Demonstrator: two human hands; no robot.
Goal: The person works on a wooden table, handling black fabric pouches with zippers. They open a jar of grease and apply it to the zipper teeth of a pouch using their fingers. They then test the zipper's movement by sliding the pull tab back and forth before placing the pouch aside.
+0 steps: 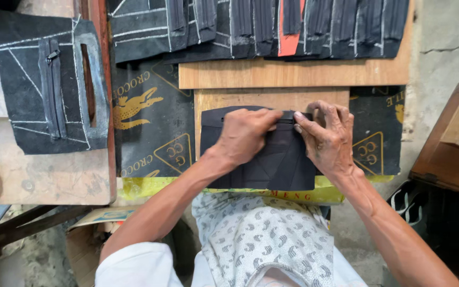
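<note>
A black fabric piece (280,162) lies flat on a small wooden board (213,101) in front of me. My left hand (246,135) presses down on its upper middle, fingers curled along the top edge. Beside it, my right hand (326,137) pinches the same top edge near the right corner, thumb and fingers closed on the fabric. The two hands almost touch at a narrow strip along that edge. The piece's lower edge reaches a yellow printed sheet (150,187) over my lap.
Another black piece with a zipper and chalk lines (49,85) lies on the left table. A row of black pieces and one red strip (289,26) sits on a longer wooden board (293,73) at the top. A black printed sheet (152,122) covers the surface. A wooden box (447,154) stands right.
</note>
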